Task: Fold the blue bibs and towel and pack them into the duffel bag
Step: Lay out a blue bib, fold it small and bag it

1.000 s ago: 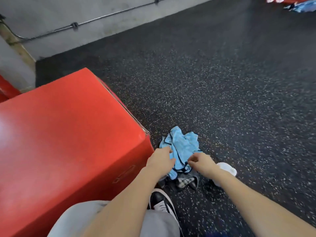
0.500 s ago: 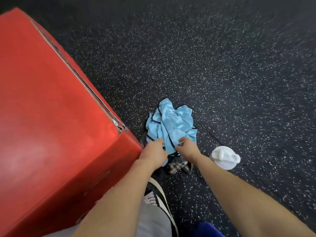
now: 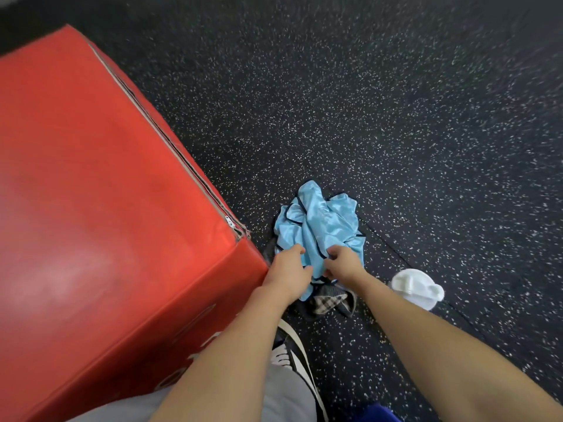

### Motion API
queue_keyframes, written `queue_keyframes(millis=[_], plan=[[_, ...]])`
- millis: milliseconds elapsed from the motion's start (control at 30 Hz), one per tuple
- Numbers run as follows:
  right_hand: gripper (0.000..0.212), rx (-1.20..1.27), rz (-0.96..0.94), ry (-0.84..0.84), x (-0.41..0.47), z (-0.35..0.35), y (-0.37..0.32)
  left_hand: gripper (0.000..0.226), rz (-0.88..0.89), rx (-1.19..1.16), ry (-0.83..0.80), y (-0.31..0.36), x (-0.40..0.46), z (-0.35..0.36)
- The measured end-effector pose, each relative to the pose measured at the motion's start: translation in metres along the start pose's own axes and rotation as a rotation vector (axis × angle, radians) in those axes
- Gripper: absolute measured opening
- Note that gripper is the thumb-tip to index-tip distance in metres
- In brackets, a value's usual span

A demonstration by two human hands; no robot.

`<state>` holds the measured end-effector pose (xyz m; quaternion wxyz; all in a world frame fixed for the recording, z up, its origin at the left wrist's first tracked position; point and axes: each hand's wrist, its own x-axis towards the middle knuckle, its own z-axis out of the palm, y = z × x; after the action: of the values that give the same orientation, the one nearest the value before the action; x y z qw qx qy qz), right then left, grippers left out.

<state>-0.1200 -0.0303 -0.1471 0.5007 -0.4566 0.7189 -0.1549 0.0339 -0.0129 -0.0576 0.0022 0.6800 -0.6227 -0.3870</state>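
Observation:
A crumpled heap of light blue bibs [image 3: 320,226] with dark trim lies on the speckled black floor, just right of a red padded box. Under its near edge a grey checked cloth [image 3: 330,301] pokes out. My left hand [image 3: 288,271] grips the left near edge of the blue fabric, fingers curled into it. My right hand [image 3: 342,264] pinches the fabric beside it, about a hand's width away. A small blue patch [image 3: 377,414] shows at the bottom edge; what it is cannot be told. No duffel bag is plainly visible.
The big red padded box [image 3: 106,223] fills the left side, its corner close to my left hand. A white lidded bottle [image 3: 417,289] lies on the floor right of my right arm. My shoe [image 3: 292,351] stands below the heap. Speckled floor [image 3: 396,117] stretches beyond.
The view has tilted down and closed in on the heap. Both hands stay on the near edge of the blue bibs, curling tighter into the fabric.

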Motion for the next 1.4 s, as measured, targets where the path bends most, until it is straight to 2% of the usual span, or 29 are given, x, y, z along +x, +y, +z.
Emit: queue_keyframes(millis=[67, 133, 333, 433, 700, 933, 1033, 1133, 1267, 1400], plan=[[0.013, 0.078, -0.027, 0.003, -0.011, -0.019, -0.013, 0.05, 0.001, -0.007, 0.017, 0.005, -0.012, -0.007], [0.013, 0.094, -0.076, 0.007, -0.023, -0.044, -0.03, 0.049, 0.015, -0.025, 0.049, 0.012, -0.025, -0.017], [0.01, -0.166, -0.383, 0.156, -0.084, -0.125, -0.116, 0.04, 0.167, -0.191, 0.231, 0.062, -0.07, -0.074], [0.004, -0.279, -0.543, 0.165, -0.128, -0.156, -0.167, 0.041, 0.24, -0.209, 0.325, 0.086, -0.096, -0.118], [0.021, -0.335, -0.983, 0.353, -0.26, -0.223, -0.312, 0.044, 0.424, -0.201, 0.601, 0.138, -0.196, -0.245], [0.015, -0.395, -1.229, 0.475, -0.399, -0.258, -0.435, 0.039, 0.582, -0.247, 0.888, 0.197, -0.305, -0.348], [0.013, -0.409, -1.3, 0.488, -0.449, -0.258, -0.476, 0.023, 0.545, -0.159, 1.009, 0.208, -0.346, -0.381], [0.012, -0.385, -1.376, 0.485, -0.49, -0.255, -0.509, 0.026, 0.44, -0.168, 1.158, 0.205, -0.385, -0.41], [0.011, -0.32, -1.476, 0.539, -0.527, -0.251, -0.548, 0.01, 0.374, -0.113, 1.309, 0.18, -0.435, -0.454], [0.014, -0.272, -1.551, 0.588, -0.546, -0.244, -0.583, 0.013, 0.294, 0.074, 1.42, 0.139, -0.482, -0.507]])
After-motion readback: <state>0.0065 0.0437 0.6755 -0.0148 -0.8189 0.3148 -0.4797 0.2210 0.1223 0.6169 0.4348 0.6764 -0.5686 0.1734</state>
